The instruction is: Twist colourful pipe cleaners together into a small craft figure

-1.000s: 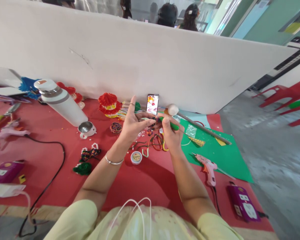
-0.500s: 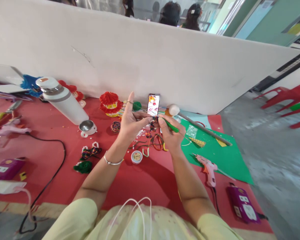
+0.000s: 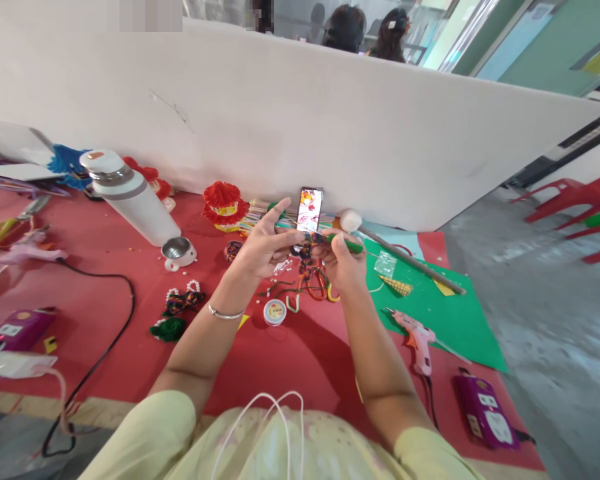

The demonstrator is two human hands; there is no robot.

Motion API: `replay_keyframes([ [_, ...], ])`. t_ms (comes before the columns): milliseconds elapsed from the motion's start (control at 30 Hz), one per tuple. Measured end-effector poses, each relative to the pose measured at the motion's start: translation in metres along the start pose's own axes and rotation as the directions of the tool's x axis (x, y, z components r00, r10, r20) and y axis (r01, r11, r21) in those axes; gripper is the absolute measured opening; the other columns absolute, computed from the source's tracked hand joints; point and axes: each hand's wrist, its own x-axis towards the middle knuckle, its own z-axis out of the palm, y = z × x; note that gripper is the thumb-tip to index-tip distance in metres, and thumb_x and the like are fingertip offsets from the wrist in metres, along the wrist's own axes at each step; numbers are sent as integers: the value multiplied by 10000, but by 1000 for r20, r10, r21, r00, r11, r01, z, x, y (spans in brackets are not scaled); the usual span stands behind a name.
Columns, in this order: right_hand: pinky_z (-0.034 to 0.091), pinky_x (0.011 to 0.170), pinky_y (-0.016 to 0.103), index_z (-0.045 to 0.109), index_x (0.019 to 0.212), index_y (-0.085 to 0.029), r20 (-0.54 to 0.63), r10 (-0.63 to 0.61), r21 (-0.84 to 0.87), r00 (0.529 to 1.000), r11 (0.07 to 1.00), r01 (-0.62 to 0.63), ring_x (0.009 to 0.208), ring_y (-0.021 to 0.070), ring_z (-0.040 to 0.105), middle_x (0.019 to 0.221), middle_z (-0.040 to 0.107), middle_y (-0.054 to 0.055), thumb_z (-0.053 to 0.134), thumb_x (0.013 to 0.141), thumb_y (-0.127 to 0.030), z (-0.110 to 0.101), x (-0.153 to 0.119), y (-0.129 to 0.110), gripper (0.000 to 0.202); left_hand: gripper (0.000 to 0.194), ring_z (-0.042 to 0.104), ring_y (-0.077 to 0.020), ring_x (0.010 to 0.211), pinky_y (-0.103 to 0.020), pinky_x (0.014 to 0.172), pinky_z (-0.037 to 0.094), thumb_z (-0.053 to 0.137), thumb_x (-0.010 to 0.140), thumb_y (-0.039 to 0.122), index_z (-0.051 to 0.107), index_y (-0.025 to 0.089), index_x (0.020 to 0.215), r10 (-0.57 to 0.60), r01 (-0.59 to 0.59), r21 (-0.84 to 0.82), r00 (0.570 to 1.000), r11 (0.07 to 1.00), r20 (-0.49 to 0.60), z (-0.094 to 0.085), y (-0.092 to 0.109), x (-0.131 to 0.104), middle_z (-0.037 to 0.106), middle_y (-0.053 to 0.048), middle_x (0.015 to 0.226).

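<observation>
My right hand (image 3: 346,263) is closed round a green-handled crochet hook (image 3: 347,243), its thin shaft pointing left. Dark multicoloured crochet work (image 3: 310,241) sits between my two hands and hangs down a little. My left hand (image 3: 266,248) pinches the left side of this work between thumb and fingers, with its index finger raised. Just behind the hands a phone (image 3: 310,208) leans upright against the white partition, its screen lit. Below them lie scissors (image 3: 320,285) with red handles and a small round tub (image 3: 275,312). A ball of multicoloured yarn (image 3: 233,251) rests left of my left hand.
A white flask (image 3: 133,200) and steel cup (image 3: 178,253) stand left. Small crocheted pieces (image 3: 173,313) lie nearer. At right are a pink glue gun (image 3: 419,339) on green paper (image 3: 460,313), a long rod (image 3: 415,261) and a purple power box (image 3: 486,408). People's heads show beyond the partition (image 3: 330,127).
My left hand has tilted, its raised finger now leaning right. My right hand has turned, with its thumb up along the hook handle. The view has shifted slightly.
</observation>
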Motion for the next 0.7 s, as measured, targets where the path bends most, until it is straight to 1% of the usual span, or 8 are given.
replay_keyframes([
  [67, 656, 533, 290, 837, 937, -280, 34, 8, 43, 999, 999, -10, 547, 162, 762, 738, 824, -23, 860, 833, -600, -3, 2, -1, 338, 1079, 316, -37, 362, -255, 370, 217, 995, 638, 258, 543, 378, 1610, 7, -8, 19, 1000, 1000, 26, -4, 4, -1, 714, 39, 707],
  [133, 643, 512, 277, 831, 903, -272, 50, 16, 77, 999, 997, -20, 523, 148, 746, 759, 825, -26, 888, 805, -590, -4, 4, -2, 337, 1104, 321, -35, 361, -252, 365, 200, 1003, 636, 250, 527, 367, 1626, 15, -16, 27, 999, 1000, 43, -6, 7, -2, 690, 46, 678],
  [233, 652, 518, 275, 824, 889, -257, 48, 55, 98, 997, 993, -60, 527, 143, 744, 766, 818, -25, 908, 780, -589, -4, 4, -3, 359, 1121, 328, -32, 364, -240, 355, 157, 1006, 639, 257, 508, 338, 1639, 14, -16, 37, 998, 999, 63, -5, 9, -4, 675, 45, 652],
  [333, 667, 546, 279, 824, 909, -254, 21, 89, 90, 996, 992, -90, 556, 144, 755, 774, 810, -27, 906, 777, -599, -2, 3, -4, 379, 1166, 350, -30, 380, -232, 359, 160, 982, 666, 247, 427, 307, 1690, 38, -42, 53, 997, 998, 73, -1, 8, -5, 723, 18, 707],
  [467, 651, 548, 281, 837, 906, -258, -19, 76, 57, 997, 996, -75, 551, 140, 736, 758, 798, -28, 913, 766, -601, 1, 1, -5, 378, 1258, 391, -37, 410, -220, 377, 179, 929, 706, 200, 249, 324, 1757, 104, -109, 78, 992, 991, 66, 4, 5, -6, 765, 10, 785],
  [600, 632, 551, 279, 850, 886, -275, 6, 37, 33, 999, 999, -37, 551, 141, 726, 708, 784, -30, 905, 790, -581, -1, 1, -7, 324, 1280, 390, -45, 408, -226, 379, 194, 925, 704, 201, 219, 330, 1764, 101, -108, 96, 992, 990, 69, 3, 5, -5, 736, 33, 753],
  [700, 632, 550, 284, 850, 884, -280, 17, 27, 9, 999, 1000, -27, 560, 149, 736, 704, 787, -28, 894, 805, -576, -3, 2, -5, 310, 1292, 417, -53, 416, -230, 379, 205, 933, 700, 216, 211, 315, 1766, 132, -139, 127, 990, 982, 58, 2, 5, -4, 734, 30, 757],
])
